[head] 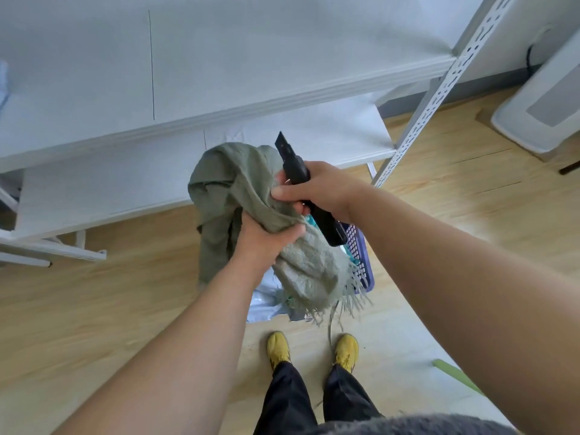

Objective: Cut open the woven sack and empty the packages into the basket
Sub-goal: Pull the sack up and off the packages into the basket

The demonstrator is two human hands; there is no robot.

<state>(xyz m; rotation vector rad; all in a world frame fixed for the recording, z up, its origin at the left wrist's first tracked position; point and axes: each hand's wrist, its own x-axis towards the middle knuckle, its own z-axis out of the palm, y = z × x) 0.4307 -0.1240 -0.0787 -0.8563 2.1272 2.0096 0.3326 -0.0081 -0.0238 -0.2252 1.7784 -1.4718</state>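
While the left hand (266, 238) squeezes a bunched fold of the grey-green sack (238, 196), the right hand (317, 186) is wrapped round a black knife (309, 191), blade end pointing up and away, with its thumb also pressed against the cloth. Both hands hold the sack up in the air above the purple basket (361, 262) on the wooden floor (94, 293). Its frayed cut edge (loose threads dangling) hangs down over the basket's rim. Pale blue packages (266, 304) show under the sack, at the basket's near side; whether they lie inside it I cannot tell. White shelves (125, 171) stand just behind. Yellow shoes (277, 346) appear below.
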